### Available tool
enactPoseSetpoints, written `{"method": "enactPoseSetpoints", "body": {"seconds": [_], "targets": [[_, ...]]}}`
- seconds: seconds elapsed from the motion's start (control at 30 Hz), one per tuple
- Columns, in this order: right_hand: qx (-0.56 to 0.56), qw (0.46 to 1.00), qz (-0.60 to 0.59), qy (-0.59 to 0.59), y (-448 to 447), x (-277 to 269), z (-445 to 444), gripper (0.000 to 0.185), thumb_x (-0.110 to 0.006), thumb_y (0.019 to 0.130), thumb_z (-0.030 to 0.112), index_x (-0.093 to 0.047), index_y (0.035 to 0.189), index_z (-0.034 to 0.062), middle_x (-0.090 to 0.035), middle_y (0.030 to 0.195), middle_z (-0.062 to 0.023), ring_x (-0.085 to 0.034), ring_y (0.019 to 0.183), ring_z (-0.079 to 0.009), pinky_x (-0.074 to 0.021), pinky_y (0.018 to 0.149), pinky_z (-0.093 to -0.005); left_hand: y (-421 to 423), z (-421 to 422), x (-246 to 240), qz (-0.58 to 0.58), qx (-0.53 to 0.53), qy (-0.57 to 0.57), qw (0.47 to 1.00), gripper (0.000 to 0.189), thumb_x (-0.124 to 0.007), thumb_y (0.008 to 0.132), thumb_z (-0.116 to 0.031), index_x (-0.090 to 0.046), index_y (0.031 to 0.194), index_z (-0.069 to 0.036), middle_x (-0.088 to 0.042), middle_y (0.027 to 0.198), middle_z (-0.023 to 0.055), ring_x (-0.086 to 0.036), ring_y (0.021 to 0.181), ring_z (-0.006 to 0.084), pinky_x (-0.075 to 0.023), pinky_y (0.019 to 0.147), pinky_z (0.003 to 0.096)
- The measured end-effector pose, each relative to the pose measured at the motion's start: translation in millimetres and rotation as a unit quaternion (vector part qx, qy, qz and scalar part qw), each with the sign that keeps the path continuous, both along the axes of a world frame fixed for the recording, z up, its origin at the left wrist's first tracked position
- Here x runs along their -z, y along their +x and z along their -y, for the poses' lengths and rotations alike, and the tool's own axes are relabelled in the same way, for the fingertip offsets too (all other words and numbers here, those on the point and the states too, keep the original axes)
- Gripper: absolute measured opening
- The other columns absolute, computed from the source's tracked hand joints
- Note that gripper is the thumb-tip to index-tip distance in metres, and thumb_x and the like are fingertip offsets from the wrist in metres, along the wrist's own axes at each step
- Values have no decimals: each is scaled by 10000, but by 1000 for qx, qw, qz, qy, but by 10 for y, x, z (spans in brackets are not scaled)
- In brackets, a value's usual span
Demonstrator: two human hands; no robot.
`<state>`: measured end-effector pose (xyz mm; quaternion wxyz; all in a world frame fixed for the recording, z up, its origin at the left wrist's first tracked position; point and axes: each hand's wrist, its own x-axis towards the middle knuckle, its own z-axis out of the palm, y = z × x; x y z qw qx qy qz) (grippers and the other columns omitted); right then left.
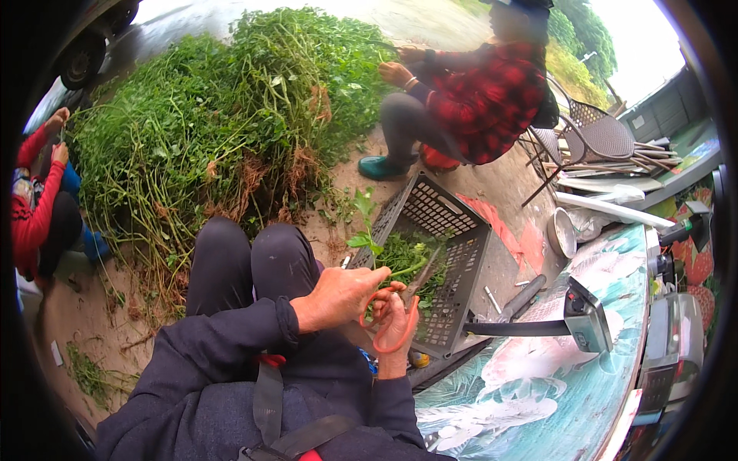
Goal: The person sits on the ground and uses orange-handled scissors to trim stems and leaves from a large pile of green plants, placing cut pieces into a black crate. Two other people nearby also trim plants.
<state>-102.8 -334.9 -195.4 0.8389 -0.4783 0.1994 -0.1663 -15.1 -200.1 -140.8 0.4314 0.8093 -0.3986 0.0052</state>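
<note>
My left hand (343,294) pinches a green leafy stem (363,233) that rises from the fingers and also extends right, over the crate. Orange-handled scissors (421,276) are in my right hand (392,314), with fingers through the loops. Their blades point up and away, close beside the cut end of the stem. Beneath them stands a black plastic crate (470,253) with slotted walls, tilted in the view. Cut green sprigs (398,253) lie in the bottom of it. Whether the blades touch the stem I cannot tell.
A large heap of leafy plants with roots (230,132) rises before my knees. One person in a checked shirt (490,104) sits beyond the crate; another in red sleeves (37,213) is at left. A painted board (519,369), scale-like device (588,317) and wicker chair (599,138) stand right.
</note>
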Motion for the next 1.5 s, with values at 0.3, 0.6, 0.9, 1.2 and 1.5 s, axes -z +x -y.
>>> {"method": "enactPoseSetpoints", "body": {"seconds": [0.3,0.6,0.9,1.2,1.5], "targets": [[37,995,-27,-91,56,-152,-174,186,-595,840,26,-557,1021,4,-572,797,-6,-515,629,-66,-399,554,-195,-153,-12,107,-65,42,-4,997,589,-615,753,-103,-415,1306,-116,-647,822,118,-640,626,291,-495,489,351],[121,993,-15,-8,42,-215,271,295,-604,819,36,-531,1103,2,-594,803,-75,-548,591,-120,-455,534,-221,170,-1124,-95,-308,-101,-191,926,552,-541,849,-27,-361,1369,-53,-639,762,64,-541,510,100,-454,481,232],[168,922,-228,-264,-21,616,1449,371,-395,949,430,-485,1110,107,-524,760,-33,-486,592,-129,-390,455,-277,-289,-3665,888,-285,-508,-240,776,404,-480,883,-55,-438,1274,35,-621,785,70,-503,466,75,-419,445,209],[51,943,-191,-268,-72,1012,1726,418,-370,936,425,-543,980,47,-533,742,-57,-512,594,-156,-433,484,-258,-1707,-4447,2783,-347,-667,24,658,305,-545,816,-132,-600,1082,7,-634,871,113,-614,758,206,-495,665,328],[36,934,-115,-335,850,139,536,528,-307,934,468,-545,1045,11,-578,834,-103,-530,605,-196,-457,484,-302,-2213,-4663,3720,-459,-625,-132,617,101,-524,772,-23,-621,755,-1,-609,666,70,-581,611,172,-463,549,306]]}}
